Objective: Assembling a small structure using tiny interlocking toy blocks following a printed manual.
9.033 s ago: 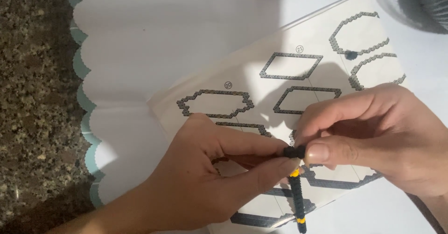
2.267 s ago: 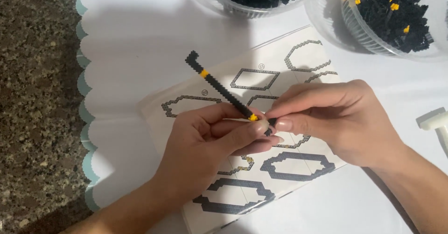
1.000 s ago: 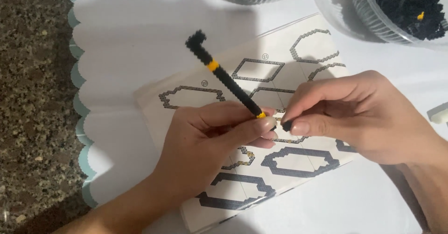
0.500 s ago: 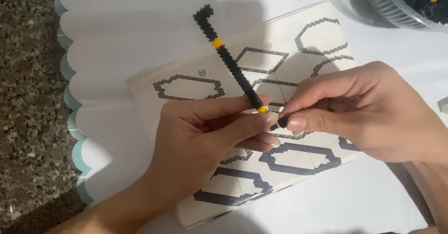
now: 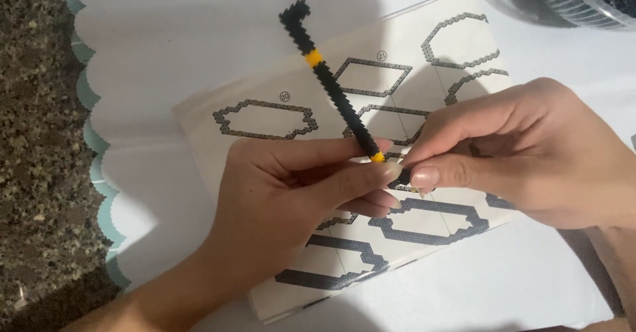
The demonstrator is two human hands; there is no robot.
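Note:
My left hand [image 5: 291,206] pinches the lower end of a thin black brick strip [image 5: 334,94] with two yellow pieces; the strip slants up and to the left, ending in a small hook. My right hand [image 5: 523,153] meets the left at the strip's bottom, its thumb and forefinger closed on a small black piece [image 5: 403,176] against that end. Both hands hover over a white instruction sheet [image 5: 265,117] printed with black outline shapes.
The sheet lies on a white scalloped mat with a teal edge [image 5: 89,140], which rests on a speckled granite counter [image 5: 33,140]. A clear plastic bowl of black and yellow pieces [image 5: 563,4] sits at the top right corner.
The strip, which earlier pointed down toward me, now points up and left. The view has shifted, so the bowls have slid mostly out of frame. Hands stay joined at the strip's lower end.

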